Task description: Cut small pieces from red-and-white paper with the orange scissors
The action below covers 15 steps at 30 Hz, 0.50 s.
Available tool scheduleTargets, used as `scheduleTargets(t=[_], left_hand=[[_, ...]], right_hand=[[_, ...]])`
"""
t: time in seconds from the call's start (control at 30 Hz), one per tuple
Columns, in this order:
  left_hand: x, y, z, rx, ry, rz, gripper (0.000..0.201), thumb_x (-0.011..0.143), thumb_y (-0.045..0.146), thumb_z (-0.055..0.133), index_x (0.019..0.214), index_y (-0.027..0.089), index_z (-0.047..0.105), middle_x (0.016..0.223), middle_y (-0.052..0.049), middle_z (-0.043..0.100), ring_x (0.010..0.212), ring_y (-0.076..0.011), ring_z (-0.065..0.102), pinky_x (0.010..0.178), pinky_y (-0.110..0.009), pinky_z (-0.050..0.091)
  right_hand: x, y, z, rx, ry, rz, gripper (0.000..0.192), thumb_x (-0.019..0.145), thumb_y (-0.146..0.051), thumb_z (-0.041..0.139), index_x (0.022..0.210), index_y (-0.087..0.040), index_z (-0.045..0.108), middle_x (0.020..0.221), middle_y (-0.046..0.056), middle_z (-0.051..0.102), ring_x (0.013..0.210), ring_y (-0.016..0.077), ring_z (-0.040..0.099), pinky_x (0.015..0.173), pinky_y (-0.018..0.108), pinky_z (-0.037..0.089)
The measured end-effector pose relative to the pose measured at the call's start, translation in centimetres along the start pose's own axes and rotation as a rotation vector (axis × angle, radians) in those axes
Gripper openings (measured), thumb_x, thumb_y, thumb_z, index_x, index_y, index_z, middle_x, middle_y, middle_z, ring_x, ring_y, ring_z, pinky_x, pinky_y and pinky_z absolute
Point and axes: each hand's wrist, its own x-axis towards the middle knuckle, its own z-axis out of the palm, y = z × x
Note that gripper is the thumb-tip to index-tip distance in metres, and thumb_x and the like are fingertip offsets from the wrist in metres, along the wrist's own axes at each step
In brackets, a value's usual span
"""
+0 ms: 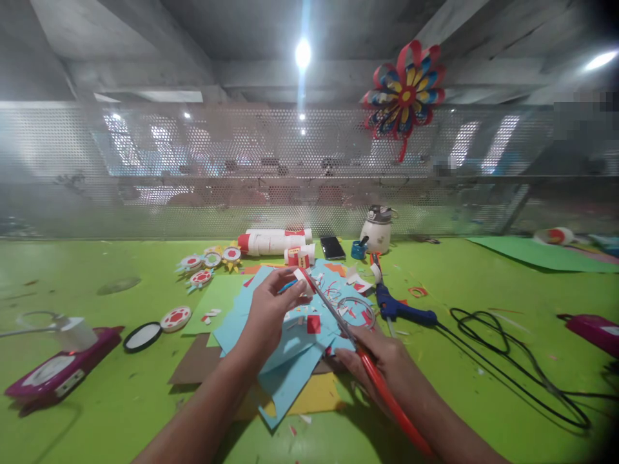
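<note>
My left hand [271,298] is closed on a small white paper piece with a red edge [304,283], pinched between thumb and fingers. A bit of blue shows by those fingers. My right hand [380,354] grips red-handled scissors [374,377], whose metal blades reach up to the paper piece's right side. Below both hands lie light blue paper sheets [285,386] strewn with red and white scraps, among them a red square [314,324]. A clear tape ring [356,312] rests close beyond the right hand.
A blue glue gun [403,310] trails a black cable at right. White paper cups [275,242], a phone [333,248] and a bottle [376,231] stand or lie at the back. Decorated discs [175,318] and a purple power strip [72,367] are left. A perforated metal screen [271,142] rises behind.
</note>
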Motion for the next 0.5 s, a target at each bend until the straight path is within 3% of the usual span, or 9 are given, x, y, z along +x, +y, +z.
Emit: scheduleTargets(t=[0.1, 0.23, 0.5], left_hand=[[0.07, 0.21, -0.16, -0.050, -0.041, -0.012, 0.026, 0.072, 0.027, 0.069, 0.093, 0.015, 0.061, 0.094, -0.009, 0.066, 0.083, -0.0229, 0.064, 0.077, -0.044, 0.051], [0.14, 0.30, -0.14, -0.024, -0.016, -0.014, 0.027, 0.072, 0.028, 0.069, 0.094, 0.013, 0.062, 0.093, -0.011, 0.067, 0.080, -0.0216, 0.064, 0.078, -0.043, 0.050], [0.22, 0.06, -0.08, 0.014, 0.005, -0.005, 0.029, 0.067, 0.028, 0.073, 0.091, 0.015, 0.063, 0.094, -0.009, 0.066, 0.080, -0.0209, 0.064, 0.077, -0.041, 0.050]], right_hand=[[0.10, 0.12, -0.14, -0.016, -0.007, -0.017, 0.028, 0.085, -0.039, 0.052, 0.093, -0.016, 0.067, 0.083, 0.008, 0.069, 0.071, 0.0212, 0.061, 0.066, 0.030, 0.048], [0.32, -0.21, -0.30, 0.013, -0.010, -0.053, 0.029, 0.087, -0.038, 0.051, 0.102, -0.017, 0.065, 0.088, 0.008, 0.070, 0.074, 0.0212, 0.061, 0.068, 0.030, 0.048], [0.28, -0.04, -0.26, -0.032, -0.008, -0.036, 0.033, 0.086, -0.043, 0.051, 0.097, -0.017, 0.067, 0.083, 0.008, 0.069, 0.070, 0.0225, 0.061, 0.065, 0.032, 0.047]])
